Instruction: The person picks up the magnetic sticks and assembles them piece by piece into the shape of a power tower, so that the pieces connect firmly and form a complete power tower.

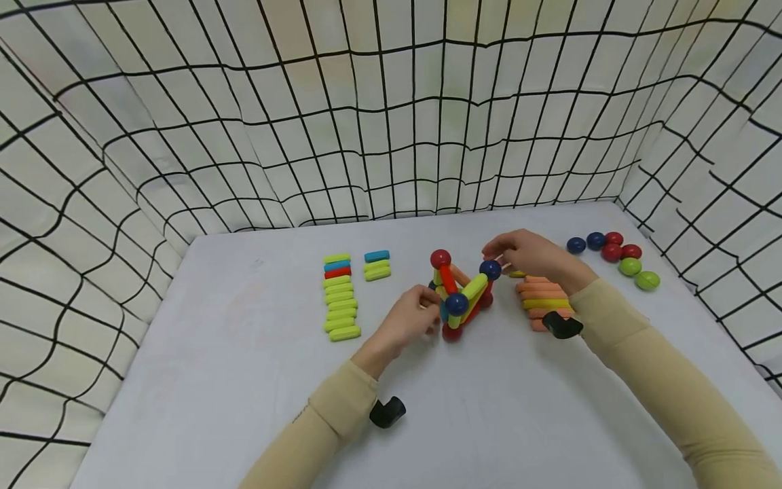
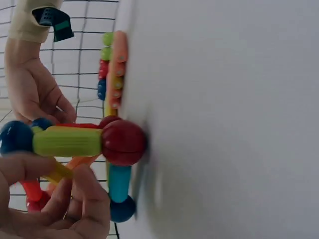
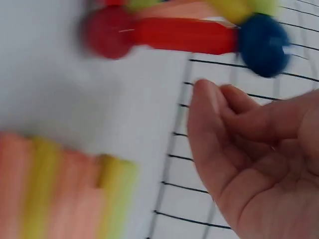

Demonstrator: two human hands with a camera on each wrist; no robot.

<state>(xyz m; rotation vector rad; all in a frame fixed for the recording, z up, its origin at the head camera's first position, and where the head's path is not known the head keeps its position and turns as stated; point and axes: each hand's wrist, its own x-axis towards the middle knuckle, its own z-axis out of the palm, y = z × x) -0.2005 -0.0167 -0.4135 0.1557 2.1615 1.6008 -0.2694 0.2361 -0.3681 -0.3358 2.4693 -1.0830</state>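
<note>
A building-toy frame of colored rods and balls (image 1: 456, 303) stands on the white table, with red balls at its base and blue balls at upper corners. At its left side is my left hand (image 1: 406, 316); the left wrist view shows its thumb and finger pinching a yellow rod (image 2: 59, 172), whose far end is hidden. My right hand (image 1: 522, 252) is by the frame's right blue ball (image 1: 490, 269). In the right wrist view, its loosely bent fingers are apart from the blue ball (image 3: 263, 45) and hold nothing.
Green, blue and red rods (image 1: 340, 297) lie in a column at left, beside a short stack of rods (image 1: 377, 266). Orange and yellow rods (image 1: 544, 303) lie under the right forearm. Loose balls (image 1: 613, 252) sit at far right. Black netting (image 1: 397, 102) surrounds the table.
</note>
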